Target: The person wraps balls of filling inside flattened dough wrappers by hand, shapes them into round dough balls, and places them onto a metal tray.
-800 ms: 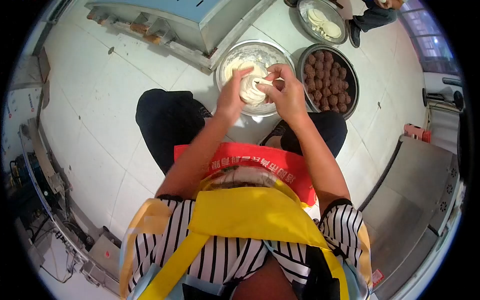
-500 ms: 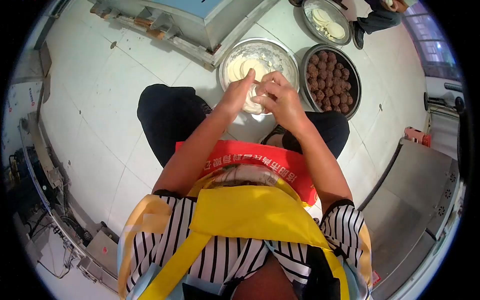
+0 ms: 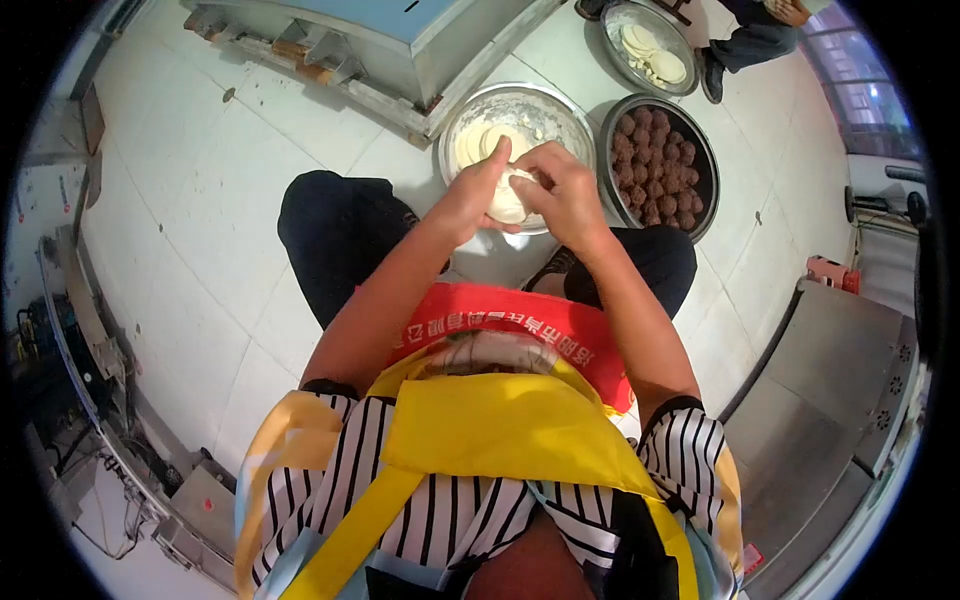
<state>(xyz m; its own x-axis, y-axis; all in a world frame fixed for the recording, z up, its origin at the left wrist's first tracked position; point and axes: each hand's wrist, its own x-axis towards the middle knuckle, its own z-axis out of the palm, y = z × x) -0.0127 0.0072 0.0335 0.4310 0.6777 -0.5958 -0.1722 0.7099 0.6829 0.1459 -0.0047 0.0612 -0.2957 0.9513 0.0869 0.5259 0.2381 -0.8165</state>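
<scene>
A pale dough bun [image 3: 508, 203] sits between my two hands, above the near edge of a steel basin [image 3: 562, 112]. My left hand [image 3: 468, 205] cups it from the side and below, thumb pointing up. The fingers of my right hand [image 3: 566, 196] are bent and pinch the dough at its upper right. Flat round dough wrappers [image 3: 492, 138] lie in the flour-dusted basin, partly hidden by my hands. Right of the basin stands a dark round pan [image 3: 708, 160] holding many brown balls of filling [image 3: 655, 160].
Farther back, another steel basin [image 3: 612, 50] holds dough discs [image 3: 640, 42] and small pieces. Another person's leg [image 3: 755, 46] and shoe [image 3: 712, 78] are beside it. A metal-sided unit [image 3: 385, 60] stands at upper left, a metal cabinet [image 3: 820, 370] at right. My knees flank the near basin.
The dough between my hands looks rounder and smoother, and the brown spot at its top no longer shows. My right fingers have shifted slightly over it. The view has tilted a little.
</scene>
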